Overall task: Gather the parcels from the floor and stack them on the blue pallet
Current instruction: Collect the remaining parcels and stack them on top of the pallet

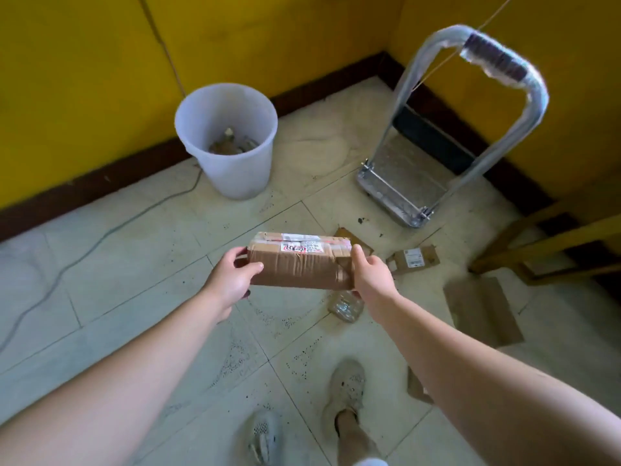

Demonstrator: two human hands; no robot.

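A silver metal folding hand trolley (437, 156) stands in the yellow-walled corner, with a white plastic bucket (228, 139) to its left. In front of the trolley, above the tiled floor, the left hand (232, 277) and right hand (369, 274) clasp the ends of a brown taped cardboard parcel (299, 264), fingers wrapped around it. A smaller labelled cardboard parcel (413, 258) lies on the floor just before the trolley.

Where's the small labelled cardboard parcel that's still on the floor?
In the head view, the small parcel lies on the tiled floor, right of the taped box held in both hands, near the trolley.
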